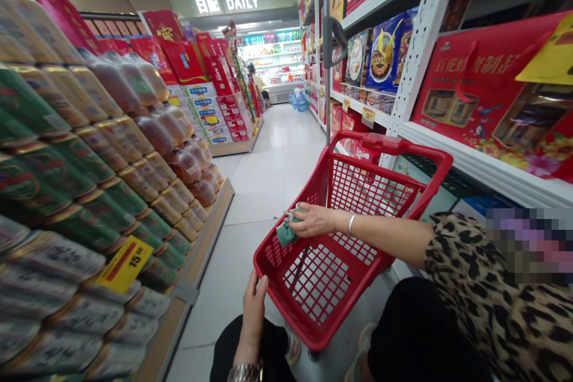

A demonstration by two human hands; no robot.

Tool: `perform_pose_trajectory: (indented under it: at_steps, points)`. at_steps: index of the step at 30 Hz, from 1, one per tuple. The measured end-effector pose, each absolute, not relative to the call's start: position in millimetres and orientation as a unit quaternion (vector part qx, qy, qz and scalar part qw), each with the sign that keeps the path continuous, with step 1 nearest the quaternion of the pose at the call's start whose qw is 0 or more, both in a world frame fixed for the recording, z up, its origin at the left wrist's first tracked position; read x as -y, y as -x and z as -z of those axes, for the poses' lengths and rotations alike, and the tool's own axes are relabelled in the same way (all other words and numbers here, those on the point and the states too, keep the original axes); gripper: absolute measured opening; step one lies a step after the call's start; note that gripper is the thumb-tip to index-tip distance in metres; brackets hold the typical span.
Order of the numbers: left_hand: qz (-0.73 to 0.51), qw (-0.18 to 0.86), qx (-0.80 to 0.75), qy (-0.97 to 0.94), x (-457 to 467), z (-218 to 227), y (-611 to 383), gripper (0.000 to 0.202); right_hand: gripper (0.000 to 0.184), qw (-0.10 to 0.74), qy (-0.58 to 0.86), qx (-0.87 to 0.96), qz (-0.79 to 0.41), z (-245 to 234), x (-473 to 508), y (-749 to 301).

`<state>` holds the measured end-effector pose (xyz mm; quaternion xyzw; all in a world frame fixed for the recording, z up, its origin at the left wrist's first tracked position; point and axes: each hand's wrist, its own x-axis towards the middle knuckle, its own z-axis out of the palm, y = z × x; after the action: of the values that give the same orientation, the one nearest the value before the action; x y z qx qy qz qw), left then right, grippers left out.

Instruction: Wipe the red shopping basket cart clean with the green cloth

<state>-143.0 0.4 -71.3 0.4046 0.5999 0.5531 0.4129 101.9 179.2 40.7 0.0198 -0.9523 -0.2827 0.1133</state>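
My right hand (310,219), with a silver bracelet at the wrist and a leopard-print sleeve above, is closed on a small green pouch (285,233) with pale ties at its top. It holds the pouch over the left side of a red plastic shopping cart (316,343), whose basket has grid walls and floor. Lower down, my left hand (254,305), wearing a metal watch, is beside the cart's near-left rim. Its thumb and fingers point up, slightly apart, with nothing seen between them. Whether they touch the rim I cannot tell.
Stacked drink packs (85,209) line the left, with a yellow price tag (125,264) in front. White shelving (405,71) with gift boxes stands close on the right. Between them a tiled aisle (280,149) leads to chilled shelves and a distant person (257,80).
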Motion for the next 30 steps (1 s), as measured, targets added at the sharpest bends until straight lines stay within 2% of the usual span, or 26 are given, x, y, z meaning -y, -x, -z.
perform_pose_trajectory:
  at_steps: [10,16,19,25,30]
  points:
    - [-0.536,0.399,-0.625,-0.404,-3,92,156,0.061,0.033,0.010,0.186,0.955,0.232,-65,-221,-158]
    - [-0.542,0.380,-0.640,-0.390,0,97,153,0.061,0.033,0.012,0.402,0.892,0.207,-83,-240,-185]
    - [-0.552,0.357,-0.645,-0.390,2,96,149,0.060,0.035,0.019,0.464,0.863,0.200,-86,-243,-188]
    - [-0.535,0.388,-0.635,-0.399,3,86,146,0.064,0.031,0.019,0.440,0.879,0.182,-64,-228,-170]
    - [-0.544,0.384,-0.631,-0.398,3,74,140,0.064,0.033,0.049,0.240,0.947,0.207,-42,-206,-142]
